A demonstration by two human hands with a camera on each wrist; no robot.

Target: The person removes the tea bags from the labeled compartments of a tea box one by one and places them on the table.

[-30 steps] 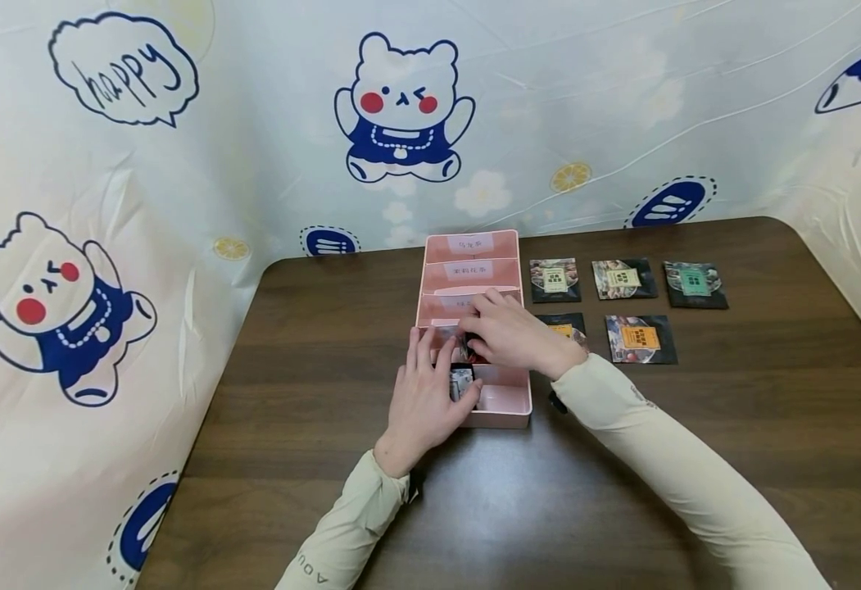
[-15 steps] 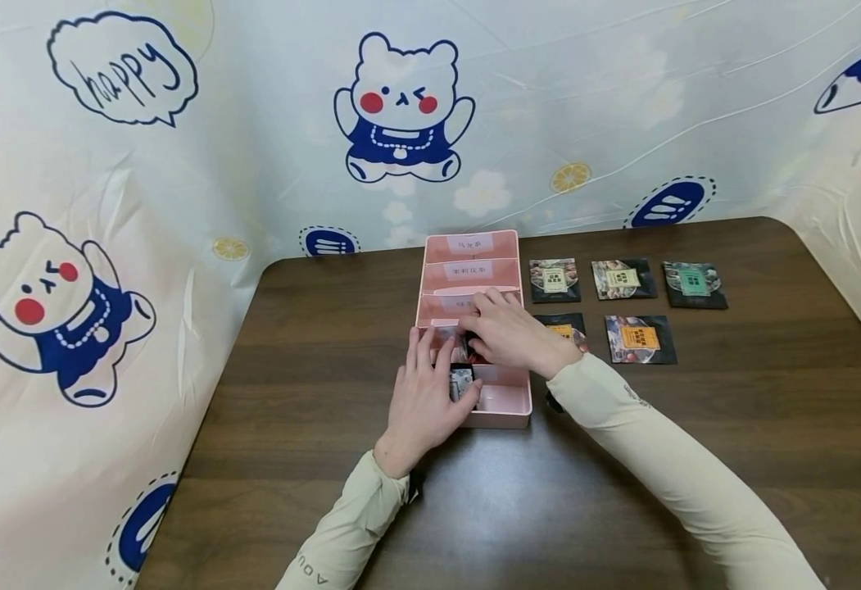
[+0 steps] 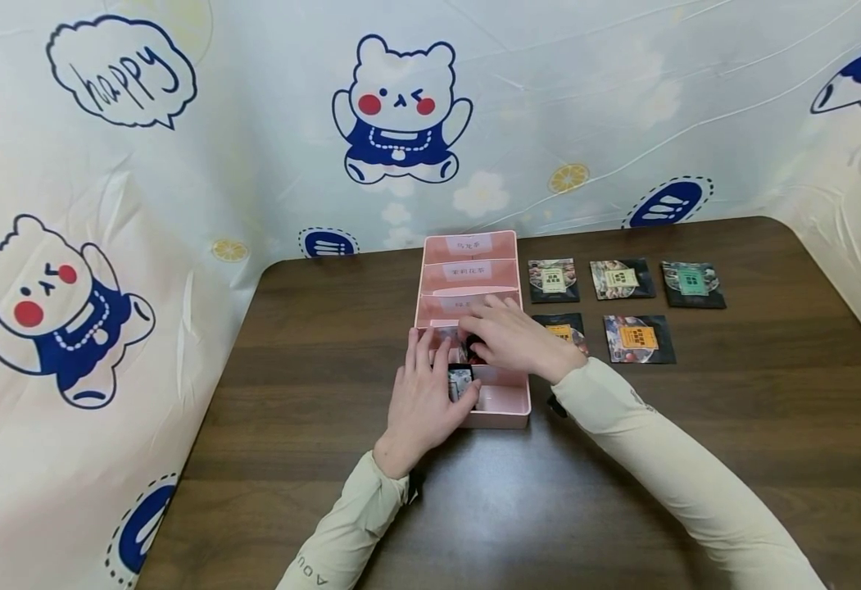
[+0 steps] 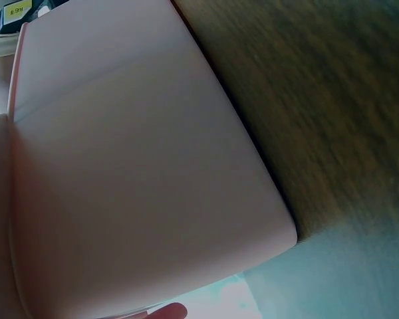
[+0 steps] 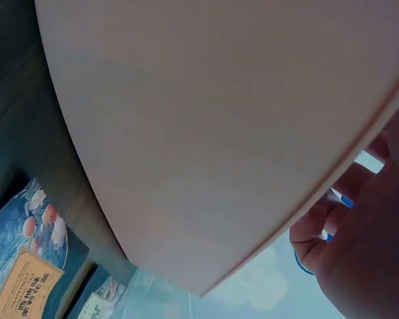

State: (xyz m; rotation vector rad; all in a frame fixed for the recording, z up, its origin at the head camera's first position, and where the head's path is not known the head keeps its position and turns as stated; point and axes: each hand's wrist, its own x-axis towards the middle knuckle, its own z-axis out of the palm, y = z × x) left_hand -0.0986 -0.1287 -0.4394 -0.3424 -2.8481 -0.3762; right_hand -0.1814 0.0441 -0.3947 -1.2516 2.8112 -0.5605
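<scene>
A long pink divided box [image 3: 499,420] with paper labels stands lengthwise on the table. Over its near left side lies my left hand [image 3: 426,400], fingers spread and tips across the rim, thumb beside a blue-and-white patterned tea sachet [image 3: 459,383] in the nearest compartment. From the right, my right hand [image 3: 511,334] reaches over the box with fingers bent down into the second compartment. There its fingertips meet a black-and-red sachet [image 3: 476,352], mostly hidden; I cannot tell whether they pinch it. The right wrist view shows the box's outer wall [image 5: 219,133] and bent fingers [image 5: 312,229] beyond its rim.
Right of the box, flat black tea sachets lie in two rows: a cream-labelled sachet [image 3: 553,280], a pale-labelled sachet [image 3: 623,279], a green-labelled sachet [image 3: 693,284] and an orange-labelled sachet [image 3: 640,338]. Another sachet [image 3: 563,326] is partly behind my right wrist. A printed curtain [image 3: 518,106] hangs behind the table.
My right hand's fingers have shifted slightly at the second compartment, and a little more of the black-and-red sachet shows. My left hand and the box have stayed in place.
</scene>
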